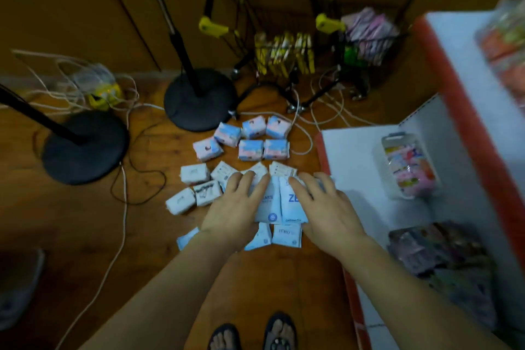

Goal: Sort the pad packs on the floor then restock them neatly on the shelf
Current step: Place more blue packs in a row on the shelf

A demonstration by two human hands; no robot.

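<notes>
both hands lie flat, fingers straight and a little spread, on the two large white-and-blue pad packs [279,203] at the centre of the wooden floor [159,150]: the left hand [235,207] presses the pack at 9 o'clock of the pair, the right hand [321,207] the one at 3 o'clock, neither curled round anything. the step in hand looks like squaring this pair into its group, so the sensible way is to slide the packs together with even palm pressure until their long edges meet, without riding over the smaller blue-white packs [285,234] just at 6 o'clock or nudging the small white packs [196,187] at 9 to 10 o'clock. the pink-and-blue packs [255,139] at 12 o'clock already sit in a tidy cluster and are best left alone. sorting seems well along; restocking is not yet begun. at 3 o'clock the white shelf [358,156], edged in orange-red, carries a clear plastic bin [409,167] holding pink and yellow packets, and blurred bagged goods lie at 4 o'clock on it. at 12 to 1 o'clock stand two small wire trolleys with yellow handles: the nearer trolley [284,60] holds yellow packs, the other trolley [369,37] pink ones and something green.
</notes>
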